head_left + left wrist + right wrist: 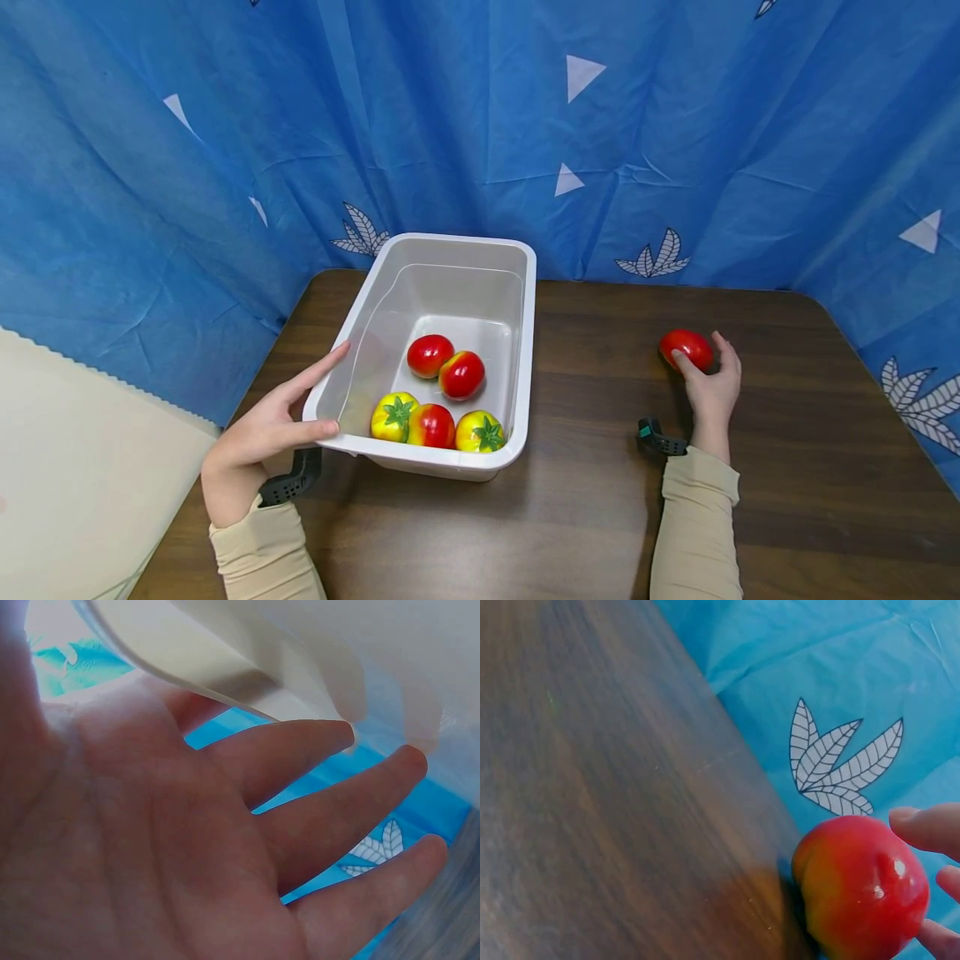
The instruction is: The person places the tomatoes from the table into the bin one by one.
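My left hand [258, 429] lies at the near left corner of a white plastic bin [528, 333]. Its thumb rests on the rim, and in the left wrist view the straight fingers [345, 806] touch the bin's outer wall. Inside the bin are several glossy red and yellow tomatoes [462, 375], some showing green leafy tops. Right of the bin, my right hand [711, 392] holds another red tomato [688, 348] between thumb and fingers. In the right wrist view this tomato [862, 889] has fingertips [906, 817] along its right side; the thumb is hidden there.
A dark wooden table [592, 500] lies under the bin and both arms. Behind it hangs a blue curtain [465, 117] with white leaf and triangle prints. A pale surface [75, 467] adjoins the table's left edge. Each wrist wears a black strap [662, 439].
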Motion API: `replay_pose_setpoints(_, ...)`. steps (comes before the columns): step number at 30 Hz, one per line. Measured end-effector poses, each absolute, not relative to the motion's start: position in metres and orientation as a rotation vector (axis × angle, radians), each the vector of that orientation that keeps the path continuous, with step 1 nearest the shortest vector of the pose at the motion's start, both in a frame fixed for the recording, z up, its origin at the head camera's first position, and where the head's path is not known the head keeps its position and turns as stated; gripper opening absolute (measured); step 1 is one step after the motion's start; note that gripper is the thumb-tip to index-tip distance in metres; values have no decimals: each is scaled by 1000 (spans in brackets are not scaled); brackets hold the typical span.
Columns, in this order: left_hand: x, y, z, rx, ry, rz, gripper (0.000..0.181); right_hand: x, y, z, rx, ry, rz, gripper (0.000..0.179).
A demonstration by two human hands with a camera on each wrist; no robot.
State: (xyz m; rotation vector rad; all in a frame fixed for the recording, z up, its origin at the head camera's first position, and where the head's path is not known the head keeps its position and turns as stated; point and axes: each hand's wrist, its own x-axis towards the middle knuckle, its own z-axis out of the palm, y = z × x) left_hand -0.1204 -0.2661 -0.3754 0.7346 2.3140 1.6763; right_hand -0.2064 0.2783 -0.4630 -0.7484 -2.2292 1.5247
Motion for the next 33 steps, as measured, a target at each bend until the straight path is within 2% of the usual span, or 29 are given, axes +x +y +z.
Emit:
replay_pose_setpoints(9, -120, -266, -376, 728, 2326, 1666, 84, -210, 281, -472, -720, -2288, 1501, 73)
replay_pose_setpoints(23, -121, -266, -375, 719, 2351, 1653, 84, -213, 281, -476, -674, -2347, 1439, 73)
replay_pose_setpoints(33, -121, -266, -375, 723, 2368, 1634, 84, -212, 270, -461, -627, -2357, 1530, 74)
